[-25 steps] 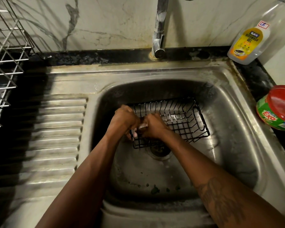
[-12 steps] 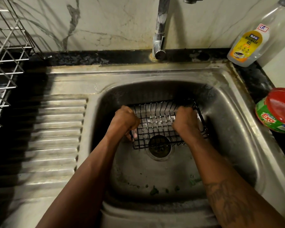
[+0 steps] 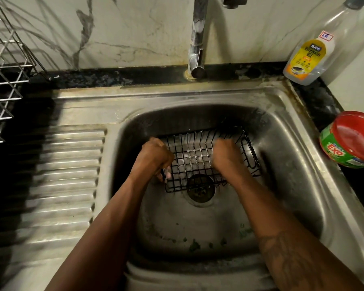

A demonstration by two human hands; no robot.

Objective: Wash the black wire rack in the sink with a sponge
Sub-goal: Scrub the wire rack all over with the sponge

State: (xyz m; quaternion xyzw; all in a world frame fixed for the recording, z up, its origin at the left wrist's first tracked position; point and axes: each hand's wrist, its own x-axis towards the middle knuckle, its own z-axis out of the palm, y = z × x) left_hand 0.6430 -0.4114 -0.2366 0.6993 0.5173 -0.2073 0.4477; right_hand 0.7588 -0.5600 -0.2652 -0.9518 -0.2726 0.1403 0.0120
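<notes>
The black wire rack lies in the steel sink, partly over the drain. My left hand grips the rack's left edge, with its fingers curled round the wires. My right hand is inside the rack near its right side, curled into a fist and pressed down on the wire floor. The sponge is hidden under that hand. The rack's wires look wet and slightly foamy.
A tap stands behind the basin, with no water visibly running. At the back right is a dishwash gel bottle, and a red-lidded Exo tub sits on the right counter. A ribbed drainboard and a silver dish rack lie to the left.
My right hand has moved from beside my left hand across the rack to its right side. My left hand has kept its grip on the left edge. The rack shifted slightly.
</notes>
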